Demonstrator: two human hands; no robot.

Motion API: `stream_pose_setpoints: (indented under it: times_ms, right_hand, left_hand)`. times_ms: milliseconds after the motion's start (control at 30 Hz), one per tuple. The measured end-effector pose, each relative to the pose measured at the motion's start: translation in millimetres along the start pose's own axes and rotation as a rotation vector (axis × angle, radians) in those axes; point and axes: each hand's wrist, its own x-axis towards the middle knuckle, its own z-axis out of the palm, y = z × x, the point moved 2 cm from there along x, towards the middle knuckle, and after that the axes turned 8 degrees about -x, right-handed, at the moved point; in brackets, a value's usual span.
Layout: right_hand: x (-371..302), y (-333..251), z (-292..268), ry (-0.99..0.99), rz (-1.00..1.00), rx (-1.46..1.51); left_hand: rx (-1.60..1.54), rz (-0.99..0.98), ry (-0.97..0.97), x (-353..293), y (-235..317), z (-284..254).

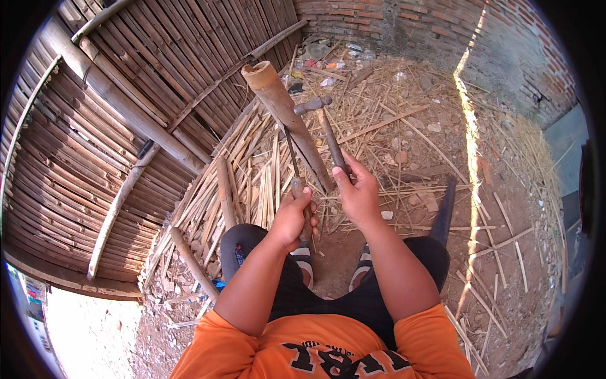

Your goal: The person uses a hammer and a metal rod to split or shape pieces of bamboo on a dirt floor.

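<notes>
Within right hand (362, 197), hammer (330, 136); left hand (290, 218), long tool (298, 185); bamboo (283, 112) beyond.

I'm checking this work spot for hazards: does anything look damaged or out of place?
Yes. The bamboo post has a long dark split in its lower part, so it doesn't look whole. Pale litter lies on the ground near the brick wall, looking like stray rubbish.

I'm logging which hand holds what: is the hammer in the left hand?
No: the right hand grips the hammer, while the left hand holds a chisel-like tool.
</notes>
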Motion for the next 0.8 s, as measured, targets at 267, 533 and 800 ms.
stream_pose_setpoints:
  times_ms: [267, 533, 800]
  right_hand:
    - [-6.2, -33.8, -17.4, 0.116, -0.251, -0.193]
    - [-9.9, -30.9, -31.1, 0.130, -0.298, -0.153]
    - [-2.2, -42.8, -62.5, 0.203, -0.259, -0.045]
  left_hand:
    - [0.038, -0.015, -0.015, 1.2, 3.1, -5.5]
    - [0.062, 0.009, -0.021, 4.2, 8.2, -0.9]
    - [0.167, 0.085, -0.021, 0.2, 31.3, 1.3]
